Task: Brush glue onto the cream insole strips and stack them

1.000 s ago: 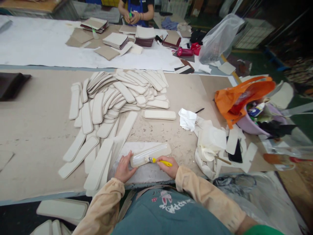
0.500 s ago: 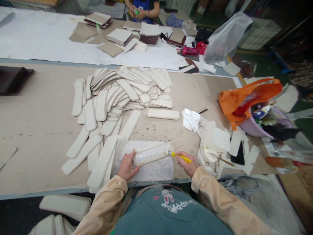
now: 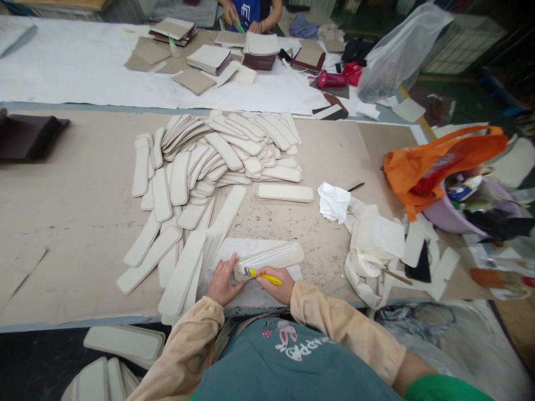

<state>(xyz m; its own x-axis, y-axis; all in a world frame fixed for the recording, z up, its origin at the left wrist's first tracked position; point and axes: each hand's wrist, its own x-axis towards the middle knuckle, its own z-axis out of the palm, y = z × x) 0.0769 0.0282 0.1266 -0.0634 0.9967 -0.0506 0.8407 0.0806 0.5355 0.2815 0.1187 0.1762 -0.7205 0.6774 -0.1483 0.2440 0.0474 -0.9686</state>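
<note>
A long cream piece with rounded ends (image 3: 273,255) lies on a whitish sheet (image 3: 259,298) near the table's front edge, with glossy streaks along its face. My right hand (image 3: 278,283) is closed round a yellow-handled brush (image 3: 270,277), whose bristles touch the piece's left end. My left hand (image 3: 225,281) rests at that same end, thumb and fingers spread apart, fingertips at the piece's edge. Left of it, long cream strips (image 3: 184,273) overlap, and a large heap of similar pieces (image 3: 225,150) lies behind.
On the right are an orange bag (image 3: 438,161), a purple basin (image 3: 455,214), a white container (image 3: 382,236) with a stick and a crumpled white paper (image 3: 334,201). A dark object (image 3: 31,136) sits far left. Across the table, a person's hands (image 3: 254,25) work behind stacked pieces.
My right hand has moved left with the brush, from the piece's right end to its left end. My left hand stays at the left end. The whole view has shifted slightly.
</note>
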